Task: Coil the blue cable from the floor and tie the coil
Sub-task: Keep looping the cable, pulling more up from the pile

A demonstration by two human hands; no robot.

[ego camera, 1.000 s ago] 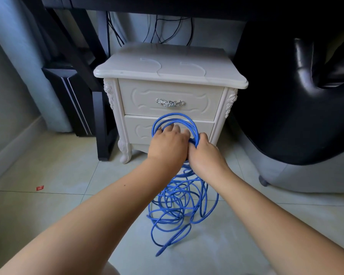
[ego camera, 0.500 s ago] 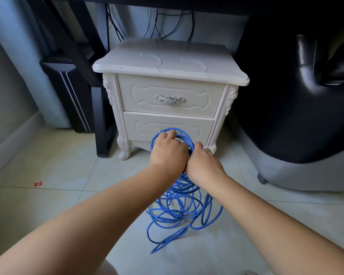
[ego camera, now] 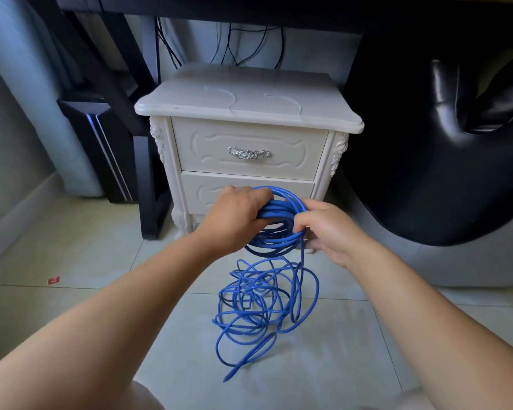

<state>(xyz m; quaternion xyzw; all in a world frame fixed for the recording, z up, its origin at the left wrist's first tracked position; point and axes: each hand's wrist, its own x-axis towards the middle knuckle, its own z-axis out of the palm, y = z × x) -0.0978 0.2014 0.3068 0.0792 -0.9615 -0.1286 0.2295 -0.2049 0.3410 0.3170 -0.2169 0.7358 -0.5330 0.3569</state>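
Note:
A blue cable [ego camera: 261, 303] lies partly in a loose tangle on the tiled floor, its free end pointing toward me. Its upper part is wound into a coil [ego camera: 282, 208] held in the air in front of the lower drawer. My left hand [ego camera: 234, 220] grips the coil's left side, fingers wrapped round the bundle. My right hand [ego camera: 323, 229] pinches a strand at the coil's right side; from there the strand runs down to the tangle.
A white two-drawer nightstand [ego camera: 249, 113] stands just behind the coil. A black desk leg [ego camera: 148, 184] and a dark computer tower [ego camera: 101, 149] are to the left, a black leather chair [ego camera: 442, 143] to the right. A small red scrap [ego camera: 53, 280] lies on the floor.
The two hands have moved apart, the right one shifting right along the cable. The coil has tilted flatter, and more of the floor tangle shows below.

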